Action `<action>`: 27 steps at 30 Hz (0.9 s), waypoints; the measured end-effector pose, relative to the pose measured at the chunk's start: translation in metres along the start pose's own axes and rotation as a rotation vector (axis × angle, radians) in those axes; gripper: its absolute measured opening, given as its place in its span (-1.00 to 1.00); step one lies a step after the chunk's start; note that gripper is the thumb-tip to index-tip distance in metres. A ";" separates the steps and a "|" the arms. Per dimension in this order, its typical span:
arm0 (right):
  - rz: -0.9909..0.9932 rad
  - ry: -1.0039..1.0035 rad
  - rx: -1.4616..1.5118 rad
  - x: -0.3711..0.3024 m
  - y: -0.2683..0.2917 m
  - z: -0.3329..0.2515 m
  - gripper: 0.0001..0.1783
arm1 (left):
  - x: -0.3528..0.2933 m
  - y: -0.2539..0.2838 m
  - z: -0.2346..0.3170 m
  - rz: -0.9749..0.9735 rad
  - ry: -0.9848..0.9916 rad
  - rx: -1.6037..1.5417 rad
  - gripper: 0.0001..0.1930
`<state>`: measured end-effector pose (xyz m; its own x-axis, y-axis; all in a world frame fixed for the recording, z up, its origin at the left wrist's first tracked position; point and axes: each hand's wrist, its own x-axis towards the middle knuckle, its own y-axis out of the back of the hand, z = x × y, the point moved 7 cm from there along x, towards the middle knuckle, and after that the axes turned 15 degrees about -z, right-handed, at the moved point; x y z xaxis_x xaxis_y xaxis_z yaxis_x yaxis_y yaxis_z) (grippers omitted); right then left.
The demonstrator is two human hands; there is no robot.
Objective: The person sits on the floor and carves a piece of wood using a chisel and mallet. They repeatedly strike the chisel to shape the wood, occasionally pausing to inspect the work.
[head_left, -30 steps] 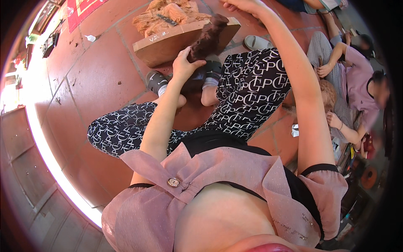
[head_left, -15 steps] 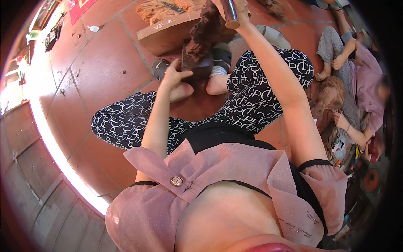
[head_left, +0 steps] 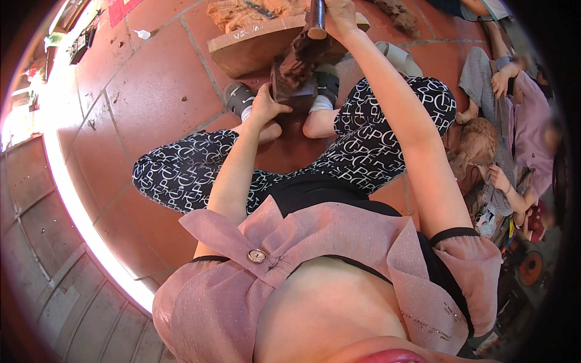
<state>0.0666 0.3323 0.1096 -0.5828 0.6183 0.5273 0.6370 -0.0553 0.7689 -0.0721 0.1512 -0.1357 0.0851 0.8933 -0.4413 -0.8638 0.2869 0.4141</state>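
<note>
The left hand (head_left: 265,110) sits against the left side of a dark carving (head_left: 298,68), thumb stretched along its near face; whether it grips, I can't tell from here. Beyond and to its right, the right hand (head_left: 340,19) is wrapped round a dark rod (head_left: 316,23), blunt end toward the person. Past the left hand a board (head_left: 245,55) bears an orange carving (head_left: 233,17). Right of the right hand lie brown wood (head_left: 398,17) and, nearer, a sandal (head_left: 399,59).

Looks like a woodcarving workshop, given dark carved wood (head_left: 298,63) beyond left hand (head_left: 264,109) and, right of right hand (head_left: 341,19), a co-worker (head_left: 534,124) at another carving (head_left: 479,144).
</note>
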 end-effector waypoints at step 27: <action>-0.011 -0.288 0.574 -0.071 0.014 -0.039 -0.90 | -0.118 0.047 0.117 0.362 -0.399 -0.128 -0.13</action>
<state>0.0976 0.2573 0.0974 -0.4830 0.8066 0.3408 0.8470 0.3317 0.4155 -0.0647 0.0996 0.0286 -0.0687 0.9959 0.0580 -0.9242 -0.0854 0.3722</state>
